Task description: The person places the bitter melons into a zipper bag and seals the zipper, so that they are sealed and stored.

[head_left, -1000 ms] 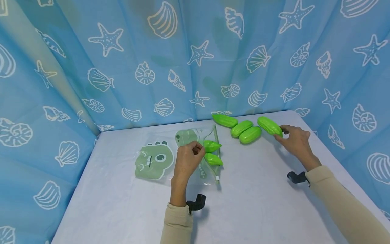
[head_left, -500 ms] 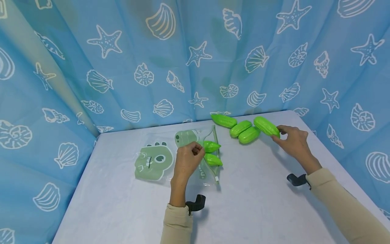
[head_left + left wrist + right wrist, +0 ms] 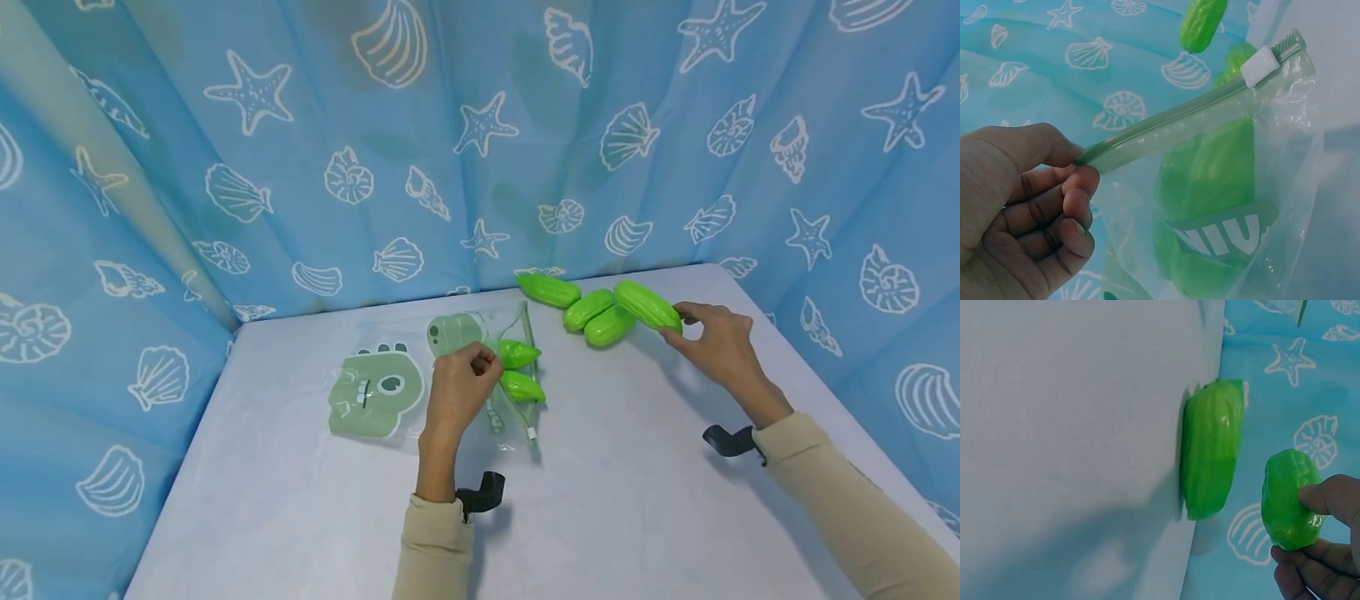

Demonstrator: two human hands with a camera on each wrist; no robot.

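A clear zip bag with green cartoon prints [image 3: 377, 393] lies on the table, two green gourd-like vegetables [image 3: 522, 387] poking out of its mouth on the right. My left hand [image 3: 462, 385] pinches the bag's edge; in the left wrist view the thumb and fingers of that hand [image 3: 1032, 200] grip the end of the green zip strip [image 3: 1172, 119], which has a white slider [image 3: 1260, 66]. My right hand [image 3: 722, 346] holds one green vegetable [image 3: 647, 306] by its right end, above the others. In the right wrist view, thumb and fingers pinch that vegetable [image 3: 1291, 500].
Beside the held vegetable, two more [image 3: 610, 326] lie side by side, and another [image 3: 550, 290] rests near the table's back edge. A blue curtain with shell and starfish prints [image 3: 405, 167] hangs behind and beside the white table [image 3: 285, 517].
My right hand has moved slightly left with the vegetable, which now overlaps the lying pair in view. My left hand keeps its pinch on the bag. The head view has shifted a little.
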